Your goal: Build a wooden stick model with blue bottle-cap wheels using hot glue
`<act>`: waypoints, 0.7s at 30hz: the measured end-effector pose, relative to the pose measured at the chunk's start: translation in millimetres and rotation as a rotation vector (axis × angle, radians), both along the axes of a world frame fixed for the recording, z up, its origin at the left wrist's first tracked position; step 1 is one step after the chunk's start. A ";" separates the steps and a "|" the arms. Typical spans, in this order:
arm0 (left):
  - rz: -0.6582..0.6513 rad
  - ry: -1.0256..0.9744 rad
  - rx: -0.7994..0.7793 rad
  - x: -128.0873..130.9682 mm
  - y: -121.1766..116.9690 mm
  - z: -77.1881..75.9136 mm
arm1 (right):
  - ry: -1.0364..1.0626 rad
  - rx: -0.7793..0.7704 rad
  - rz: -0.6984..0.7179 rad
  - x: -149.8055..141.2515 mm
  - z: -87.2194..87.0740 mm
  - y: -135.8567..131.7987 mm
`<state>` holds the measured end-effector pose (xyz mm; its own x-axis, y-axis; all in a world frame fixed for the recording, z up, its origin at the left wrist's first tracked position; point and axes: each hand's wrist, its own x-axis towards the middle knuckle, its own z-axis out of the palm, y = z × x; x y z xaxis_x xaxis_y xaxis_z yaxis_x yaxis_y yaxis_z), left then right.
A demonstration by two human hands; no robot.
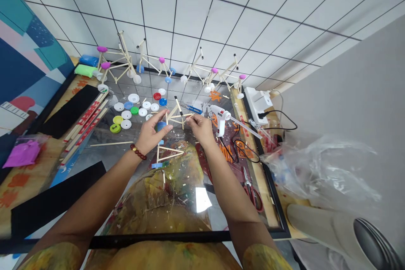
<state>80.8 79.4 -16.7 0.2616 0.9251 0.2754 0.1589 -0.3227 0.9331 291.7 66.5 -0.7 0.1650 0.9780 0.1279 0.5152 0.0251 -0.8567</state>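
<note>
A small wooden-stick frame (176, 114) with a black-tipped upright stick is between my hands above the glass tabletop. My left hand (151, 131) curls around its left end, thumb and index finger either side of a stick, with a blue bottle cap (161, 125) beside them. On the frame's right end my right hand (201, 129) closes its fingertips in a pinch. Nearer to me, a triangular stick frame (171, 154) with blue caps lies on the glass. Just right of my right hand is a white glue gun (220, 118) with a glue stick in its back.
Loose bottle caps (126, 114) lie left of centre. Stick models (123, 61) with pink lumps line the back. A blue utility knife (193, 109), red-handled scissors (251, 192), black sheets (60, 198), a power strip (257, 103) and a plastic bag (319, 173) lie around.
</note>
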 end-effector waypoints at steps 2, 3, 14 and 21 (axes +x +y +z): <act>0.002 0.002 -0.005 0.2 -0.5 0.9 | -0.001 0.001 -0.001 0.1 0.2 0.0; 0.002 0.001 -0.005 0.3 -0.6 0.8 | -0.002 0.003 -0.001 0.0 0.2 -0.1; -0.009 -0.016 0.016 0.0 0.7 -5.3 | 0.136 0.003 0.016 -5.4 -5.7 -2.0; 0.007 0.068 0.151 -1.8 -1.2 11.1 | 0.290 -0.029 0.000 -3.1 -12.4 2.6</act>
